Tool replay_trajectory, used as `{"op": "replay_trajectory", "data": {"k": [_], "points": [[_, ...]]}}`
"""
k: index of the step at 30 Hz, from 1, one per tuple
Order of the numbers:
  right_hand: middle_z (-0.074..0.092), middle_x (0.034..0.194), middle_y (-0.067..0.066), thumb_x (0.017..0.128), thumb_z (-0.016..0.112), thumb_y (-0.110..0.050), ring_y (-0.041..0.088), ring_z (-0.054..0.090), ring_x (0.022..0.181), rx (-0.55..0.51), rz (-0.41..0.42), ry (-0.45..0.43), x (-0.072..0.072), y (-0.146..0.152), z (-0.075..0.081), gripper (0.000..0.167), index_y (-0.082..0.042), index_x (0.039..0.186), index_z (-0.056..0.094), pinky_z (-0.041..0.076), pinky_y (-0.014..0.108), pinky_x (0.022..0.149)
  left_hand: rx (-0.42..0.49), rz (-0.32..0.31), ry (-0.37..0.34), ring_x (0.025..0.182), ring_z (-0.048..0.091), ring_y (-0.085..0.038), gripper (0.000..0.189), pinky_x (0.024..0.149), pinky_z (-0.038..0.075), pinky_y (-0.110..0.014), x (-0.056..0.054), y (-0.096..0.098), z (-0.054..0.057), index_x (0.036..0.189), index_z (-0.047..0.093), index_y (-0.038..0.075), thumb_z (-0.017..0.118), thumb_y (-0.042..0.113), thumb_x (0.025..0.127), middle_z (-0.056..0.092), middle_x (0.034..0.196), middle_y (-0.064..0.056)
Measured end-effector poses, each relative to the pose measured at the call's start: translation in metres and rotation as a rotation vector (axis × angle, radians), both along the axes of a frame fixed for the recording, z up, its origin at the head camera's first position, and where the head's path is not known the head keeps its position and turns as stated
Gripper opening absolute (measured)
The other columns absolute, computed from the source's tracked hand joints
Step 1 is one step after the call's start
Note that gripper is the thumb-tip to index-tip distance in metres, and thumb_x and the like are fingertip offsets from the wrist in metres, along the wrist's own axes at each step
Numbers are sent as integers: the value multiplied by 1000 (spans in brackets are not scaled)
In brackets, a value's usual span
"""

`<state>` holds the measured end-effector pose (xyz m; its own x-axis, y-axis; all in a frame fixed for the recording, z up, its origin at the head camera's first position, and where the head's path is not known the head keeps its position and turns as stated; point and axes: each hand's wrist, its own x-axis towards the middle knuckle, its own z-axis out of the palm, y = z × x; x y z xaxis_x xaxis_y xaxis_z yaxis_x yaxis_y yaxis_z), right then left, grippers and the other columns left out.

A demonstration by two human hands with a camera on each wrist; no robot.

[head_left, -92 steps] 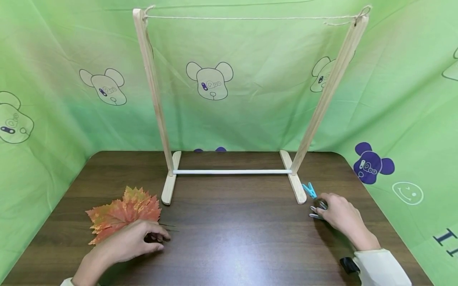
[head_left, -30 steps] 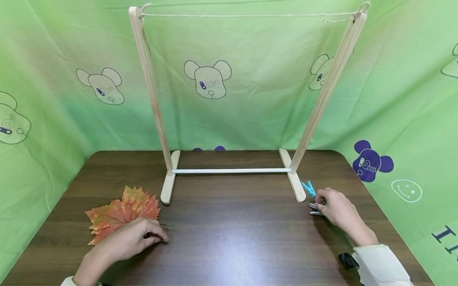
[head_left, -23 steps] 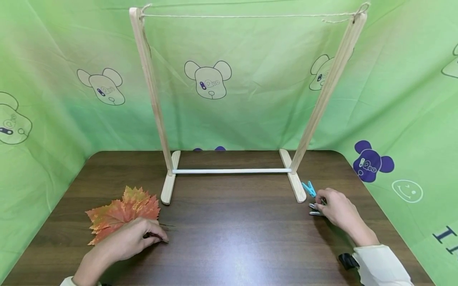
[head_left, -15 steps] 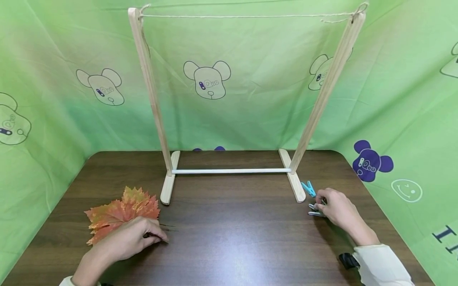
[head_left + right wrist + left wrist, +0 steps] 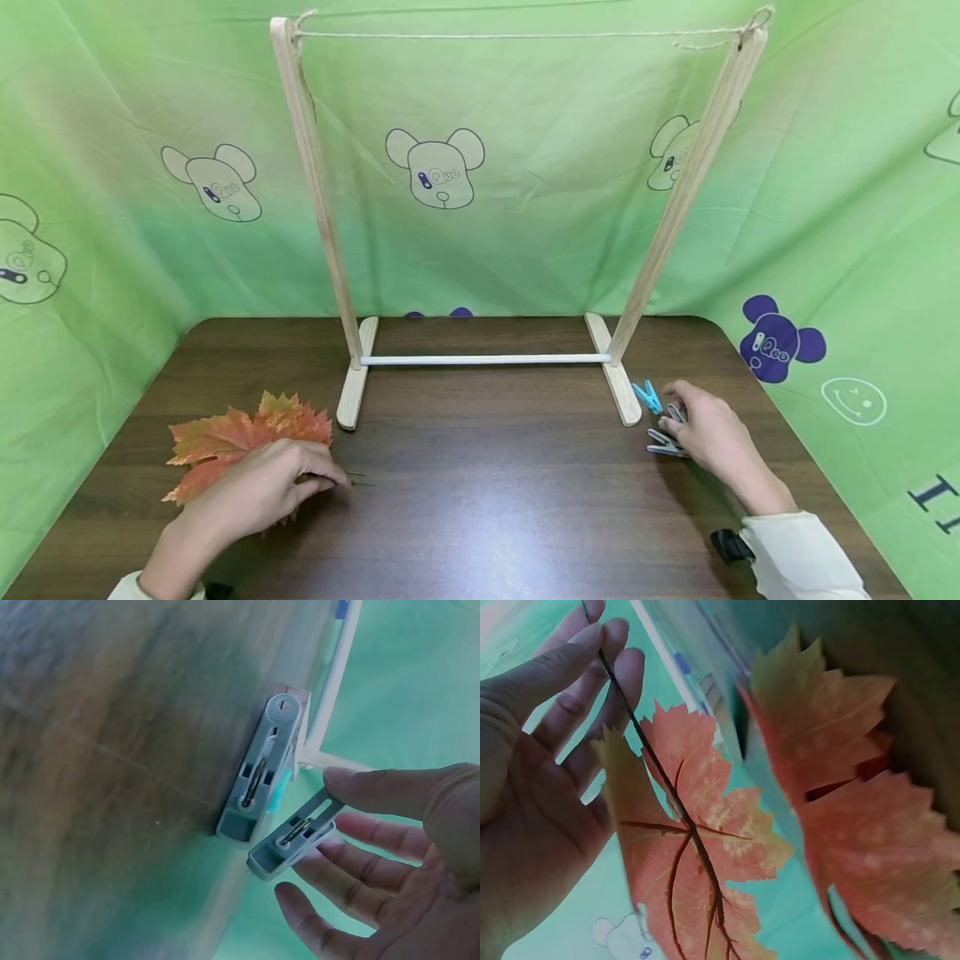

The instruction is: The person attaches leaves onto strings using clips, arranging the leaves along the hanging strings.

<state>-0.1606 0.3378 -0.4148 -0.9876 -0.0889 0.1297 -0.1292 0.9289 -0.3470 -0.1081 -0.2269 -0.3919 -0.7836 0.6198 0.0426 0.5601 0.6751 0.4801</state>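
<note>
My left hand point(image 5: 262, 483) pinches the thin dark stem point(image 5: 641, 720) of an orange-red artificial maple leaf point(image 5: 697, 832) between thumb and fingers. Another such leaf point(image 5: 870, 802) lies beside it in the left wrist view. From the head, the leaves point(image 5: 232, 437) overlap and are partly covered by this hand. Over on the right, my right hand point(image 5: 716, 437) holds a grey clothespin point(image 5: 296, 836) between its thumb and fingers. A second grey clothespin point(image 5: 663, 446) lies on the table just beside that hand, and a light blue clothespin point(image 5: 647, 397) lies slightly farther back.
A wooden frame stands at the back of the brown table point(image 5: 480, 467), its two posts point(image 5: 318, 183) joined low down by a white rod point(image 5: 487, 360). Twine point(image 5: 487, 35) is strung between the post tops. Green printed cloth point(image 5: 525, 250) surrounds the table on three sides.
The left fingers, apart at first, have come together on the stem, and the leaf has shifted up and left with the hand. The grey clothespin now shows more between the right fingers.
</note>
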Motion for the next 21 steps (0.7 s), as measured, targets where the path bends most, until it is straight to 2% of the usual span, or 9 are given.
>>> {"op": "replay_trajectory", "data": {"k": [2,5,10,14,18,21], "points": [[68,92,21,84,79,-3,33,64,79,3,2,25,0,-1,1,43,10,122,63,54,59,68,-7,14,35,91,70,-1,28,73,60,-25,0,0,4,103,83,25,78,1,90,75,100,14],[68,96,26,83,79,-2,39,65,82,5,10,67,0,-2,3,42,13,119,64,54,63,74,-9,29,81,90,70,-2,28,71,59,-23,-1,0,9,102,83,25,79,0,89,75,101,15],[68,97,28,81,79,1,40,65,82,4,39,134,-1,-4,3,34,13,110,67,53,61,76,-15,37,151,94,74,-7,31,74,60,-27,-1,0,17,102,81,28,79,1,88,76,104,15],[68,98,28,80,80,2,38,64,81,0,47,147,-1,-6,5,31,12,108,69,52,58,73,-24,58,201,98,76,-12,30,77,62,-31,-2,0,22,102,81,29,81,2,88,77,106,15],[68,98,27,81,80,2,37,64,80,-8,47,150,-1,-9,8,32,11,109,69,53,56,72,0,74,242,89,73,-4,31,72,59,-27,-3,1,27,101,80,28,82,1,86,75,99,20],[68,100,27,82,81,1,39,66,82,-20,49,157,-2,-13,10,32,11,110,68,53,57,73,17,82,264,77,63,5,32,65,53,-22,-4,3,31,101,80,28,82,1,86,68,87,25]]}}
